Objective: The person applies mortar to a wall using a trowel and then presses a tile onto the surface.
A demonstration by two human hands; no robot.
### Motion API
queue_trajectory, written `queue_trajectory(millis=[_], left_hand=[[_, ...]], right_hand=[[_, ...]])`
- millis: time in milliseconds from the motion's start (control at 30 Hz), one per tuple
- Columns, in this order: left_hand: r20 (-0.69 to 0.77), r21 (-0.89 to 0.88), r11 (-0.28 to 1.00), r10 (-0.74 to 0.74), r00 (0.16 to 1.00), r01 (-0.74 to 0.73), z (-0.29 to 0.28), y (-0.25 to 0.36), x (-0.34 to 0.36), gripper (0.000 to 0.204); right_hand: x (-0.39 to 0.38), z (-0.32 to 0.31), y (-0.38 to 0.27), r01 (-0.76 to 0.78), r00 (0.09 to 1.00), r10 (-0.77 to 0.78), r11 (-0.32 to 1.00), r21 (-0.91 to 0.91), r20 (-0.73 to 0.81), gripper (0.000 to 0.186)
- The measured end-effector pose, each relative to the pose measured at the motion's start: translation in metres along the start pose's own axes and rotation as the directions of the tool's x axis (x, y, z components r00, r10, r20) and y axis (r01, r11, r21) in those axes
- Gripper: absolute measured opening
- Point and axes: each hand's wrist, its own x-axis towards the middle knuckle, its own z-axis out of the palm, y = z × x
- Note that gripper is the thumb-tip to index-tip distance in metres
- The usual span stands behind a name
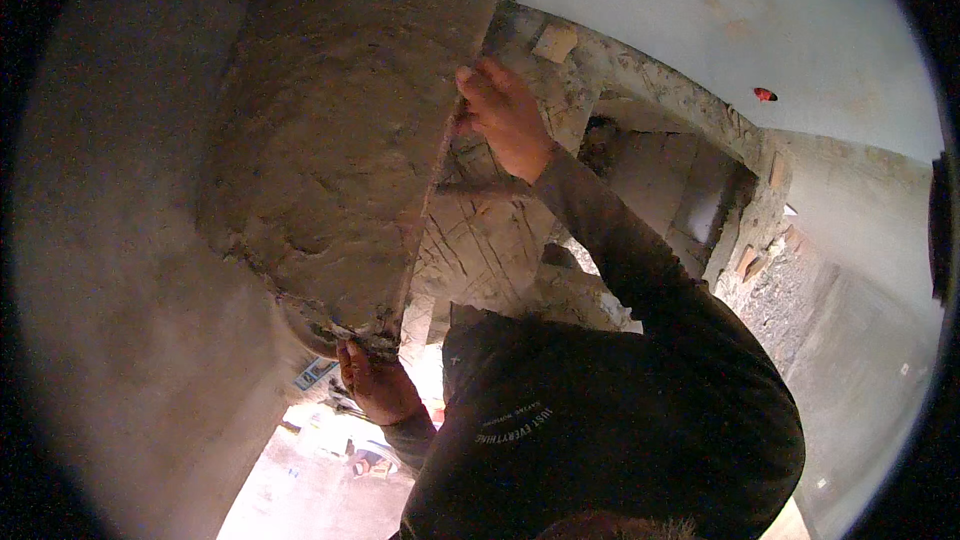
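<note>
A red fitting (765, 95) sits in a pale surface (830, 30).

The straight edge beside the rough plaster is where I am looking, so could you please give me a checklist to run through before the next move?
1. Right hand at the straight edge: ok, its fingers meet the upper part.
2. Left hand near the lower end: ok, its fingertips are by the plaster's bottom.
3. Firm hold with both hands: cannot tell, the contact is partly hidden.
4. Even surface on the rough plaster: not ok, it is ridged and uneven.
5. Edge is a separate strip: cannot tell, the picture is too dim.
</note>
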Motion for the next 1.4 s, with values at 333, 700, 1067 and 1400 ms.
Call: queue_trajectory(millis=[333,700,1067,1400], left_hand=[[0.065,-0.115,0.987,0.119,0.991,-0.111,-0.010,-0.009,0.004,0.042],[0.147,-0.416,0.864,-0.244,0.959,0.283,0.001,-0.020,0.005,0.025],[0.312,-0.292,0.940,-0.080,0.947,0.175,-0.017,-0.012,0.006,0.039],[0.155,-0.404,0.911,0.161,0.975,-0.086,0.025,0.058,0.011,0.051]], right_hand=[[0.005,0.011,-0.015,0.034,0.997,-0.034,0.999,-0.004,0.073,0.035],[-0.010,-0.018,0.042,-0.097,0.995,0.101,0.981,0.167,-0.017,0.031],[0.003,-0.043,0.073,-0.129,0.986,0.150,0.962,0.240,-0.073,0.020],[0.003,-0.021,0.033,-0.074,0.995,0.096,0.882,0.465,-0.023,0.015]])
